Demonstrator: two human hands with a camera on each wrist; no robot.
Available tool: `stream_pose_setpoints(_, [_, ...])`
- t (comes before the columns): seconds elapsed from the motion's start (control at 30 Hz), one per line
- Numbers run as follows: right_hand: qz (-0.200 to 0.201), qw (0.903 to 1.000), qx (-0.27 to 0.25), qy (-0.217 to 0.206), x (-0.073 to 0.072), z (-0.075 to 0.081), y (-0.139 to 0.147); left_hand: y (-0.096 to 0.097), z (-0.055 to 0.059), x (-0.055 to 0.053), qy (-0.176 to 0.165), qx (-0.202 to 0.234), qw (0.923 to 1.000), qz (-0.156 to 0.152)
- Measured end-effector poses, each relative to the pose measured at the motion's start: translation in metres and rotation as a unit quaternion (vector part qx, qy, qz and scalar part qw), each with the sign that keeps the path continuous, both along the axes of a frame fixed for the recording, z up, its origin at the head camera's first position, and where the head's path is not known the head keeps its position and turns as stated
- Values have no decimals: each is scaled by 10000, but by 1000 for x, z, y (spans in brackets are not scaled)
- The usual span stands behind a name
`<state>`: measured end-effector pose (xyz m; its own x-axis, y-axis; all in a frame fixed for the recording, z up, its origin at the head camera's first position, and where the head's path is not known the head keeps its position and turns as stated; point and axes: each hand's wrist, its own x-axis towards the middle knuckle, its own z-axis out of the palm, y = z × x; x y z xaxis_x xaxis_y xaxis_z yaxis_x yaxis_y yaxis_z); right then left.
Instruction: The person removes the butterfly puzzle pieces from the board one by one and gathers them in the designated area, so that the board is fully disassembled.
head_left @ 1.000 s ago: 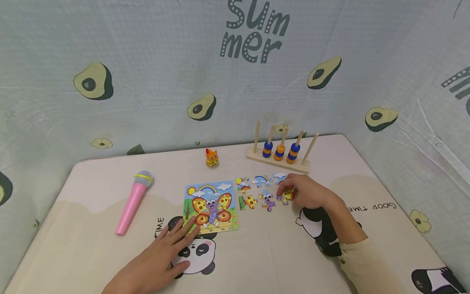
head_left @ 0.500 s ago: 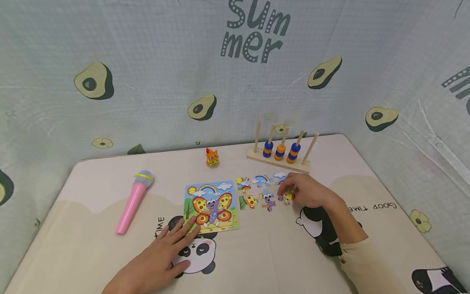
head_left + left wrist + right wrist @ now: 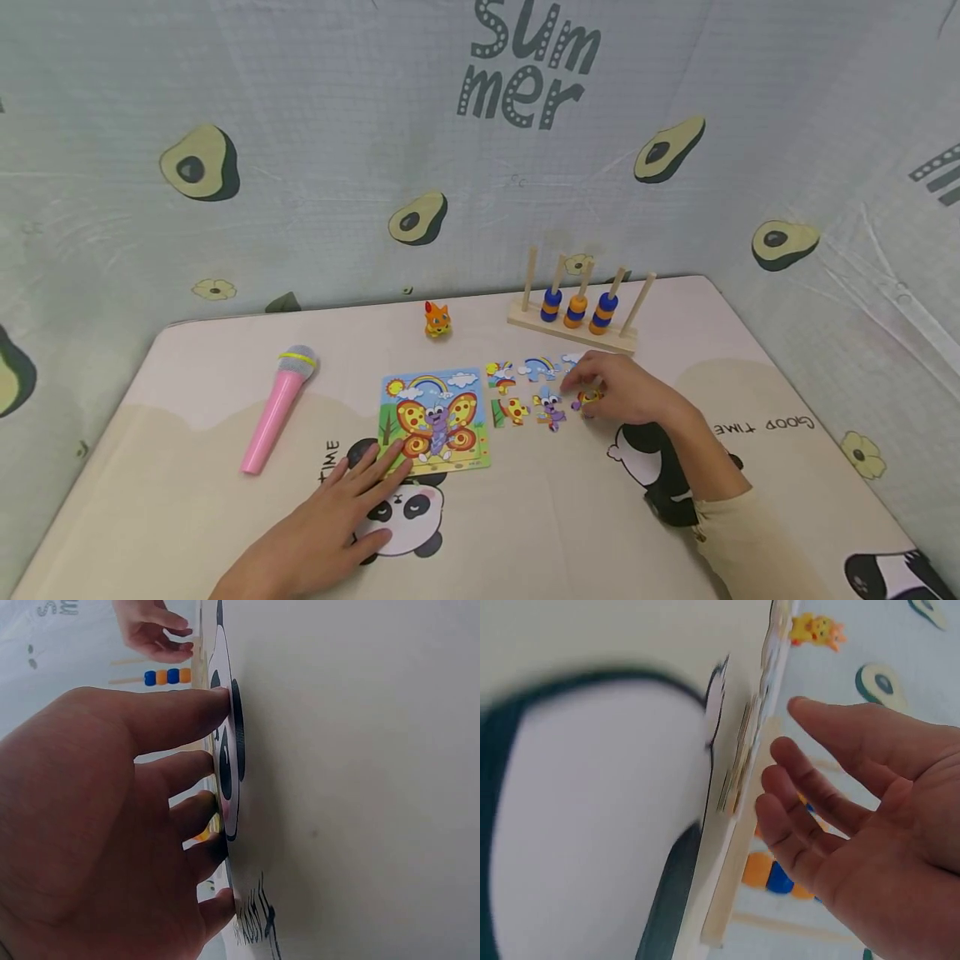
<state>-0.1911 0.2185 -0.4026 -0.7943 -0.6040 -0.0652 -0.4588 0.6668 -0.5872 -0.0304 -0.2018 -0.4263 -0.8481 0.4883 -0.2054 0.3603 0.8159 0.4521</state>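
A square, brightly printed butterfly puzzle board lies flat on the table, its near left corner under the left hand. Just right of it, six jigsaw pieces lie face up in two rows, the rightmost partly hidden by the right hand.

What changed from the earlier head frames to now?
The right hand has spread its fingers apart at the lower-right puzzle piece; it grips nothing now, earlier hold unclear. Slight view drift aside, the microphone and abacus stayed put; the left hand still rests on the lower-left corner of the puzzle board.
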Motion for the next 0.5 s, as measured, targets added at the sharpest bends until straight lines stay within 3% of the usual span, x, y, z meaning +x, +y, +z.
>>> stream_pose_setpoints(0.13, [162,9995,-274,-81,2,4,-13,2,0,-1,7,-58,10000,33])
stream_pose_setpoints(0.3, [332,9979,-486,-263,7,9,-38,4,0,2,262,-96,9996,15])
stream_pose_setpoints(0.5, [542,9970,-480,-286,13,8,-70,5,0,4,449,-113,9989,-25])
